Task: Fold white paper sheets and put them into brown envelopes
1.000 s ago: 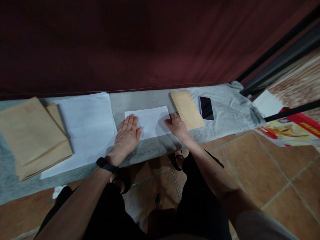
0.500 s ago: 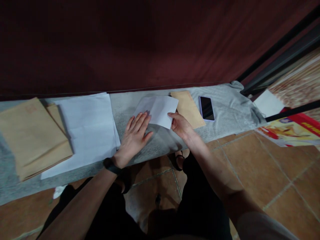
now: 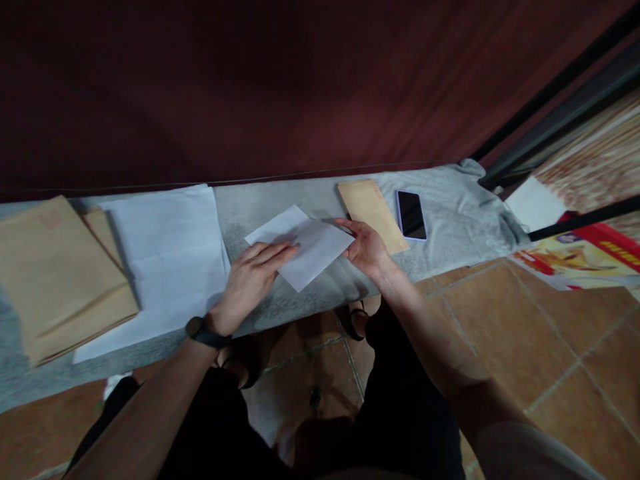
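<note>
A white sheet of paper (image 3: pixel 320 257), folded over on itself with its layers askew, lies on the table (image 3: pixel 453 210), just left of the single brown envelope (image 3: pixel 379 215). The left hand (image 3: pixel 250 283) is farther left of that envelope, its fingers close together and their tips on the paper; its thumb is hidden, so I cannot tell whether its grip is clamped. The right hand (image 3: pixel 367 248) is at the envelope's near left edge, at the paper's right corner; whether that grip pinches the corner I cannot tell. A phone (image 3: pixel 411 215) lies just right of the envelope. Well left of it, beyond the left hand, are larger white sheets (image 3: pixel 173 253), with a pile of brown envelopes (image 3: pixel 60 267) overlapping them. A red-and-yellow printed package (image 3: pixel 580 259) is well right of the single envelope.
</note>
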`<state>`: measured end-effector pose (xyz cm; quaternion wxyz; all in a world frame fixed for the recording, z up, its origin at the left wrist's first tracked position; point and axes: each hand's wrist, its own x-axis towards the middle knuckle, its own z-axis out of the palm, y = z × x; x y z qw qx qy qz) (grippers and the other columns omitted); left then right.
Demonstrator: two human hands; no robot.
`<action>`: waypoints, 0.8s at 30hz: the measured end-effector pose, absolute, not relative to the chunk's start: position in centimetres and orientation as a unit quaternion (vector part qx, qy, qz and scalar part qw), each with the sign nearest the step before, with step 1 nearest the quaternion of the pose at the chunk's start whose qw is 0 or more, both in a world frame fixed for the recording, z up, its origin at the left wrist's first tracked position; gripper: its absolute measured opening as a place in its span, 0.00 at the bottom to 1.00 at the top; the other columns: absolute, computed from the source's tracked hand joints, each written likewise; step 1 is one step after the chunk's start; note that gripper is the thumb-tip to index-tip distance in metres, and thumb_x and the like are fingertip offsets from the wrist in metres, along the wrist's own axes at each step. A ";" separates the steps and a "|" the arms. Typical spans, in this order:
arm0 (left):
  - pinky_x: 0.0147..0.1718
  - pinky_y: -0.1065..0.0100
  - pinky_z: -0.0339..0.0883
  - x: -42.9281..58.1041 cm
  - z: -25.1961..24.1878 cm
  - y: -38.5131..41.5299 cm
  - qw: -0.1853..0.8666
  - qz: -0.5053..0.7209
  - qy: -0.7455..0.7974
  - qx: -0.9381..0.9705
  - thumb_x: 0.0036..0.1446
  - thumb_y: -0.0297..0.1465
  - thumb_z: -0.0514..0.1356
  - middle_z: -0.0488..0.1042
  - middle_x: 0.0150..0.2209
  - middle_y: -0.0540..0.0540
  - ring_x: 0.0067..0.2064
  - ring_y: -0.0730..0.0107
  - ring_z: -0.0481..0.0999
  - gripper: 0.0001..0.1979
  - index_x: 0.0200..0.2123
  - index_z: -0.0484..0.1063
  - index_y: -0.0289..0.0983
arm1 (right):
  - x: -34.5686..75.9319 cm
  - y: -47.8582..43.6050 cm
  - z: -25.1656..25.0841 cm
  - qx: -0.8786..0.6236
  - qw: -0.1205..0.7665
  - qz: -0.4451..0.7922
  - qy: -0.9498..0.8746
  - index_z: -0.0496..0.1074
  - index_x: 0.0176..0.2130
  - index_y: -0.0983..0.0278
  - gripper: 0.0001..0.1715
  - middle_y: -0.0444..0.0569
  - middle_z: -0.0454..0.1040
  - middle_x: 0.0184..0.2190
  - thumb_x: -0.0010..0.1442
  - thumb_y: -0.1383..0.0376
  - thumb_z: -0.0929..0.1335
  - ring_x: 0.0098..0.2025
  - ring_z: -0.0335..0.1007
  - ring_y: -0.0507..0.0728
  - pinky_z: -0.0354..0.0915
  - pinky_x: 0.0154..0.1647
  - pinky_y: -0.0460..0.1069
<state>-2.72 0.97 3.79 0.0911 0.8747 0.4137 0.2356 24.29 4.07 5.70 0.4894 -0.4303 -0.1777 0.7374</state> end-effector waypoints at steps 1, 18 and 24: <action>0.55 0.53 0.70 -3.0 3.6 0.9 0.107 0.219 0.407 0.880 0.62 0.22 0.51 0.75 0.60 0.47 0.55 0.57 0.75 0.29 0.63 0.70 0.44 | 24.6 4.1 5.4 -0.442 0.477 0.731 -0.205 0.73 0.44 0.63 0.13 0.45 0.79 0.32 0.63 0.68 0.63 0.31 0.76 0.54 0.75 0.34 0.47; 0.61 0.50 0.68 -5.8 2.8 0.5 0.240 0.281 0.444 0.816 0.57 0.23 0.50 0.77 0.58 0.45 0.60 0.57 0.75 0.26 0.54 0.77 0.42 | 24.6 3.3 2.6 -0.430 0.274 0.339 -0.791 0.81 0.48 0.54 0.23 0.49 0.75 0.58 0.62 0.75 0.66 0.62 0.67 0.59 0.59 0.68 0.60; 0.53 0.55 0.71 -5.0 4.7 0.1 0.189 0.395 0.544 0.716 0.59 0.35 0.60 0.82 0.42 0.46 0.49 0.56 0.79 0.09 0.37 0.80 0.41 | 23.7 2.4 5.8 -0.452 0.409 0.401 -0.684 0.80 0.43 0.56 0.13 0.45 0.79 0.41 0.67 0.55 0.68 0.47 0.74 0.58 0.68 0.53 0.54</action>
